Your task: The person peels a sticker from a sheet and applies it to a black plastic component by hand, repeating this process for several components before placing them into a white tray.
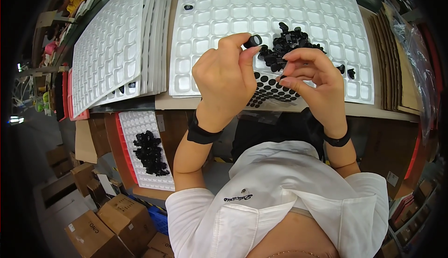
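A white shirt [308, 174] is closest, worn by the person at the counter [163, 102]. Far left, brown boxes [123, 216] sit low down. Next, a stack of white trays [109, 48] is on the counter. Under it, a low white tray [135, 120] has a heap of black bits [150, 153]. Then comes a big white tray [186, 62] with lots of little cups. The left hand [221, 78] pinches a small round black piece [253, 41] with its thumb and finger. Just right is a sheet of black dots [273, 91], near a pile of black pieces [291, 41]. The right hand [315, 78] is half curled, thumb and finger pinching a tiny dark thing [283, 77], too small to make out. Far right stands flat brown cardboard [389, 57].
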`<state>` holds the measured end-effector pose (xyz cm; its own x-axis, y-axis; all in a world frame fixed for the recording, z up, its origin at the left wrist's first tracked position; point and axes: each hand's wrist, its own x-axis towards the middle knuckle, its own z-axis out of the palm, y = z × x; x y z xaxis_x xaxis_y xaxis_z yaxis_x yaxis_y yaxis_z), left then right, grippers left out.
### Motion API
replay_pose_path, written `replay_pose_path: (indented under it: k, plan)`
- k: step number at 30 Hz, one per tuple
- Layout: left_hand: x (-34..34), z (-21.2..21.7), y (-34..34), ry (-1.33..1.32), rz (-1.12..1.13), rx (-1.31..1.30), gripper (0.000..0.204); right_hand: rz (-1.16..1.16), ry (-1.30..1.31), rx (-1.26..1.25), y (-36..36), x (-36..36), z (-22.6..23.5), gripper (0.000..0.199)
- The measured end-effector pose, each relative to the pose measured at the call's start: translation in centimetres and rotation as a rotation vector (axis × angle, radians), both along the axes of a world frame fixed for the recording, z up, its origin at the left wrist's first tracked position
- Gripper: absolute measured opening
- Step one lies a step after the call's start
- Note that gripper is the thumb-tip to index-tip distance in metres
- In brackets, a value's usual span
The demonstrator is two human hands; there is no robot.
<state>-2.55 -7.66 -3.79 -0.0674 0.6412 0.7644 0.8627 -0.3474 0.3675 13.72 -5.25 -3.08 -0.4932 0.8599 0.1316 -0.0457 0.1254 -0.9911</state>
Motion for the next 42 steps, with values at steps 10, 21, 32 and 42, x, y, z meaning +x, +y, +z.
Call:
replay_pose_path:
  k: [10, 21, 32, 42]
  plan:
    - [0.0, -0.6, -1.2, -0.195, -0.283, 0.199, 0.02, 0.041, 0.36, 0.01, 1.0, 0.1, 2.2, 0.039]
    - [1.1, -1.4, -2.4, -0.305, -0.404, 0.111, 0.027, 0.059, 0.251, -0.045, -0.3, -0.9, 2.6, 0.045]
    - [1.4, -1.3, -2.8, -0.303, -0.365, 0.041, 0.021, 0.04, 0.326, -0.016, -0.8, -1.1, 2.1, 0.037]
    - [1.6, -1.4, -1.9, -0.311, -0.408, 0.196, 0.023, 0.003, 0.244, 0.166, -0.4, -1.2, 1.8, 0.029]
